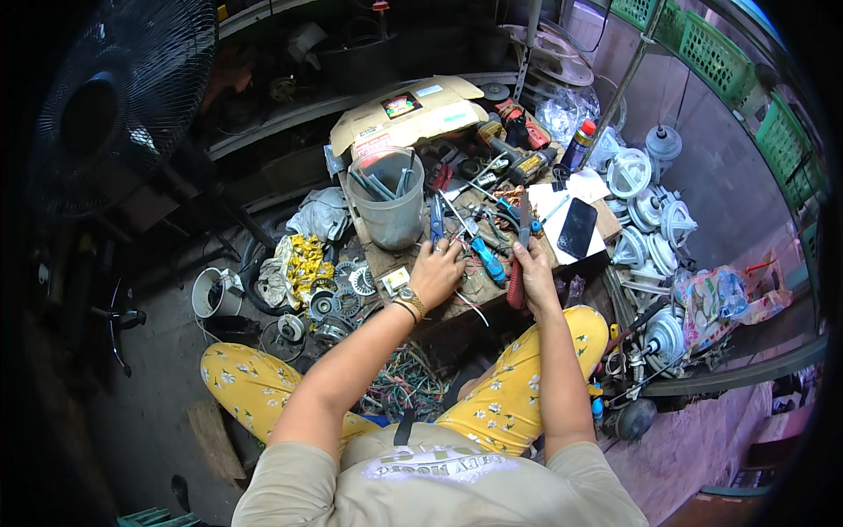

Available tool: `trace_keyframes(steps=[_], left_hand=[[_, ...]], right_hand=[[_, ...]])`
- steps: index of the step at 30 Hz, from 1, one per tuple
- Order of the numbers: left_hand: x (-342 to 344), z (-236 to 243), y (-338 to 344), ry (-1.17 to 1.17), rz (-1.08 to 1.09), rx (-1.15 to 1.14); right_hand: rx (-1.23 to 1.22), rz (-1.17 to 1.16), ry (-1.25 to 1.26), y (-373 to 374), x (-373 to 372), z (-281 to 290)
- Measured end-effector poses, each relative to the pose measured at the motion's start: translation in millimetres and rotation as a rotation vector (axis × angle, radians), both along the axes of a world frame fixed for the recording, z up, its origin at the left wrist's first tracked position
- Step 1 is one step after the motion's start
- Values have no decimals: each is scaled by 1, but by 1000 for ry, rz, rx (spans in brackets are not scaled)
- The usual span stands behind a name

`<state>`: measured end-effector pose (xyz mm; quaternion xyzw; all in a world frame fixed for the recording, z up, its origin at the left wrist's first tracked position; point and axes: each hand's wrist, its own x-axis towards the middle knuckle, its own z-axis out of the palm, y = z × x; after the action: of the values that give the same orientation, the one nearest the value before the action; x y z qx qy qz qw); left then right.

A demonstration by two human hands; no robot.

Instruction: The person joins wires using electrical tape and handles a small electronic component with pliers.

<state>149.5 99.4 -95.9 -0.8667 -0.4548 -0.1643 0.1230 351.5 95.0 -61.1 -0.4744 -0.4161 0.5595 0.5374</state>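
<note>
My left hand (438, 271) is at the front of the cluttered wooden work surface (386, 263), fingers curled by blue-handled cutters (436, 218) and thin wires; what it grips is hidden. My right hand (536, 274) holds a long red-handled tool (516, 290) with a flat metal blade pointing away from me. Between them lies a blue screwdriver (487, 260) among small tools and wire scraps. A black phone (577, 228) rests on white paper to the right, and a small square white piece (395, 279) sits left of my left hand.
A grey bucket of pieces (383, 216), cardboard (408, 101) and drills (527, 165) crowd the back. A standing fan (97, 114) is at left, above metal parts (325, 303). White round guards (645, 255) fill the right. Tangled wires (399, 386) lie between my knees.
</note>
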Motion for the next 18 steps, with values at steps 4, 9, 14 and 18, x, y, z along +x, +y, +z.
trace_keyframes(steps=[4, 9, 14, 18], left_hand=[[10, 3, 1, -383, 88, -88], [12, 44, 2, -1332, 140, -577], [20, 64, -70, -1331, 50, -505], [-5, 44, -117, -1154, 270, -479]], right_hand=[[-76, 58, 100, -1, 0, -1], [-261, 370, 108, -2, -10, -3], [-261, 394, 439, 1, -47, 14], [-321, 320, 478, 5, -66, 13]])
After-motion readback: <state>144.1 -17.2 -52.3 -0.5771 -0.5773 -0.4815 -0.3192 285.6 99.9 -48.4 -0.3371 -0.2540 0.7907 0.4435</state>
